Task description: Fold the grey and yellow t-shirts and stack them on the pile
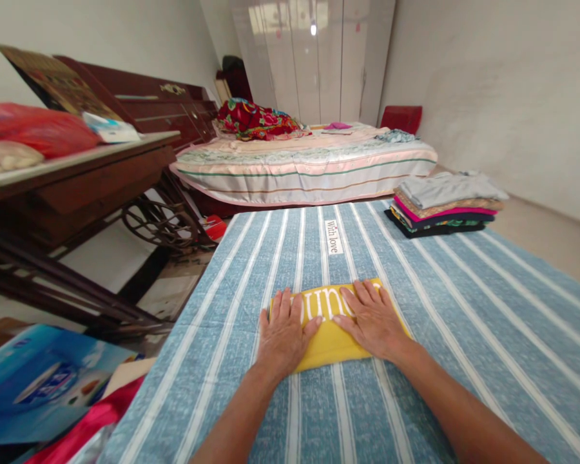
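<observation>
A yellow garment (336, 345) with white lettering lies folded into a flat rectangle on the blue striped cloth (232, 361). My left hand (283, 332) rests flat on its left side, fingers stretched out. Across the right side lies my right hand (372, 319), also flat with its fingers spread, covering part of the letters. Neither hand grips the fabric; both palms press on top of it. Beyond it to the right stands a stack of folded clothes (444, 203), grey on top with tan, pink and dark layers below.
A bed (309, 171) with a red floral blanket (261, 119) stands behind the striped surface. At left are a wooden table (145, 145) bearing a red plastic bag (43, 132), a metal wheel (159, 219) under it, and a blue box (53, 386). A wardrobe (314, 64) lines the back.
</observation>
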Demonstrator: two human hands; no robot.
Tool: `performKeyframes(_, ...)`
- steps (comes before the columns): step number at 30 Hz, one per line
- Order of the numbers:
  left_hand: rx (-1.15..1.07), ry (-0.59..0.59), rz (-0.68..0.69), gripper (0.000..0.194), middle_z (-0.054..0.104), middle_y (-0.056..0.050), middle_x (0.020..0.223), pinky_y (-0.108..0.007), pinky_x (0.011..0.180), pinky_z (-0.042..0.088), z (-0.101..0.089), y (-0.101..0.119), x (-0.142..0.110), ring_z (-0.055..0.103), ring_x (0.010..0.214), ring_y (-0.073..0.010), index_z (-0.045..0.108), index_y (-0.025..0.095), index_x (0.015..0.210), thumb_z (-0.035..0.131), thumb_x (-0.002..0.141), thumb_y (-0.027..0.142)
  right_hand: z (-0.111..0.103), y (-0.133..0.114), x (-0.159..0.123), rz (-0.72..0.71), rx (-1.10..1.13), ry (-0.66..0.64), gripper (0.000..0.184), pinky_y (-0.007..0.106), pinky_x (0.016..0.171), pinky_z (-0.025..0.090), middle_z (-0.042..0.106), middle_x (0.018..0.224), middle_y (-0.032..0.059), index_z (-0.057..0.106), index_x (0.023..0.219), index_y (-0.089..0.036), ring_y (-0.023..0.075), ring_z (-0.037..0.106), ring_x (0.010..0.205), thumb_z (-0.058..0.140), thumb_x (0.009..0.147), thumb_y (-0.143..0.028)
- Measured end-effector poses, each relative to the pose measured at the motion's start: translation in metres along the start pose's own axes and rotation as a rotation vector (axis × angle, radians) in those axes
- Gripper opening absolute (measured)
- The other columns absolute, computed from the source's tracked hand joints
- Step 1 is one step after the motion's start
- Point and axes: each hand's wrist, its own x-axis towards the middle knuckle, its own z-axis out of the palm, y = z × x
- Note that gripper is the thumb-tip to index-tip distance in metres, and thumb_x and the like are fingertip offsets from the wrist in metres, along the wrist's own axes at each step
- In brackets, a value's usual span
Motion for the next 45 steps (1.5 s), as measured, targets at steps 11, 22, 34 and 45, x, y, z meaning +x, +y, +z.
performKeyframes(11, 0.023, 0.005, 0.0, 0.073, 0.021, -0.013, 0.151, -0.051, 0.107, 0.02, 0.0, 0.0, 0.001, 0.013, 0.139, -0.0294, 0.032, 0.014, 0.14, 0.017, 0.087, 0.062, 0.005, 0.003, 0.0, -0.033, -0.026, 0.059, 0.074, 0.052, 0.104, 0.015, 0.037, 0.141, 0.0158, 0.041, 0.137, -0.019, 0.0349, 0.024, 0.132, 0.015, 0.087, -0.068)
performKeyframes(22, -0.03, 0.001, 0.0, 0.077, 0.019, -0.013, 0.152, -0.054, 0.107, 0.018, 0.003, -0.002, 0.003, 0.011, 0.14, -0.0294, 0.03, 0.015, 0.141, 0.013, 0.085, 0.066, 0.005, 0.004, 0.001, -0.041, -0.055, 0.076, 0.072, 0.048, 0.102, 0.018, 0.041, 0.137, 0.0139, 0.041, 0.136, -0.02, 0.0329, 0.028, 0.128, 0.016, 0.088, -0.067)
performKeyframes(34, -0.047, 0.022, 0.006, 0.076, 0.021, -0.013, 0.151, -0.055, 0.106, 0.02, 0.005, -0.003, 0.002, 0.013, 0.139, -0.0293, 0.033, 0.016, 0.139, 0.014, 0.085, 0.066, 0.008, 0.005, 0.004, -0.037, -0.056, 0.05, 0.073, 0.048, 0.102, 0.019, 0.04, 0.138, 0.013, 0.039, 0.137, -0.022, 0.0327, 0.029, 0.128, 0.014, 0.087, -0.069)
performKeyframes(45, -0.044, 0.016, -0.001, 0.076, 0.021, -0.012, 0.151, -0.054, 0.107, 0.019, 0.003, -0.002, 0.002, 0.012, 0.14, -0.0286, 0.032, 0.017, 0.139, 0.014, 0.084, 0.066, 0.01, 0.005, 0.003, -0.04, -0.058, 0.078, 0.071, 0.048, 0.102, 0.02, 0.042, 0.137, 0.0118, 0.04, 0.136, -0.023, 0.0321, 0.03, 0.128, 0.016, 0.087, -0.068)
